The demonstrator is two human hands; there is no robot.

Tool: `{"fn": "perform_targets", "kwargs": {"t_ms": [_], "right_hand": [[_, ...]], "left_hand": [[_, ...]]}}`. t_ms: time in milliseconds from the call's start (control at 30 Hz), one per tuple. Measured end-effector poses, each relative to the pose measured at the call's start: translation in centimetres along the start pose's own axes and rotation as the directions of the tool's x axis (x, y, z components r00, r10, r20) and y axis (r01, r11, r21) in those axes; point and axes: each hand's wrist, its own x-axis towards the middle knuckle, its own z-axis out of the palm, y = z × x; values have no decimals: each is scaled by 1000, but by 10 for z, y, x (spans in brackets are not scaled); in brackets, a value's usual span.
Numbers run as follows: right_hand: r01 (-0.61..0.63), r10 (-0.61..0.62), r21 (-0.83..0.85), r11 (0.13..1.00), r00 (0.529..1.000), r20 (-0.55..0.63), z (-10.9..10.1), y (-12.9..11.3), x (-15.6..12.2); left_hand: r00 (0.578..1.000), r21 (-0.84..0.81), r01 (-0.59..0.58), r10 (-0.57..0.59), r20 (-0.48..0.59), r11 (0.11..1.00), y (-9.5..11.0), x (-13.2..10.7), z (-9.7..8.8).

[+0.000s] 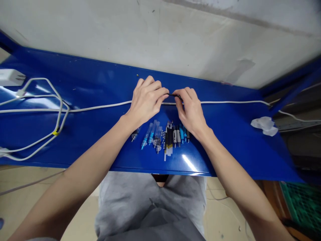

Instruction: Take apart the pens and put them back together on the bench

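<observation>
My left hand (146,100) and my right hand (190,108) meet over the middle of a blue table (100,140). Both pinch a thin black pen part (174,95) that spans the gap between their fingertips. Just below the hands, near the table's front edge, lies a pile of pen parts (163,135): clear and blue barrels, black tips and thin refills, lying side by side. A white cable (230,102) runs across the table beneath both hands.
Looped white cables (59,113) and a white power adapter (10,77) lie at the left. A crumpled white wrapper (264,124) sits at the right. A grey wall rises behind the table. A green crate (304,201) stands on the floor at lower right.
</observation>
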Motion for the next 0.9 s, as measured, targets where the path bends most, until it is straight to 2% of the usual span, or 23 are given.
{"fn": "perform_targets", "kwargs": {"t_ms": [233, 467, 667, 900], "right_hand": [[3, -2, 8, 1000, 998, -66, -3, 11, 2], [3, 1, 35, 999, 996, -93, -5, 14, 3], [2, 8, 64, 998, 988, -155, -7, 19, 4], [-74, 102, 160, 984, 980, -173, -6, 13, 2]], "left_hand": [[996, -14, 55, -56, -63, 998, -3, 2, 0], [991, -17, 131, -131, -30, 991, -5, 2, 1], [981, -28, 183, -184, -59, 983, -11, 2, 0], [979, -58, 191, -195, -60, 980, -11, 1, 0]]}}
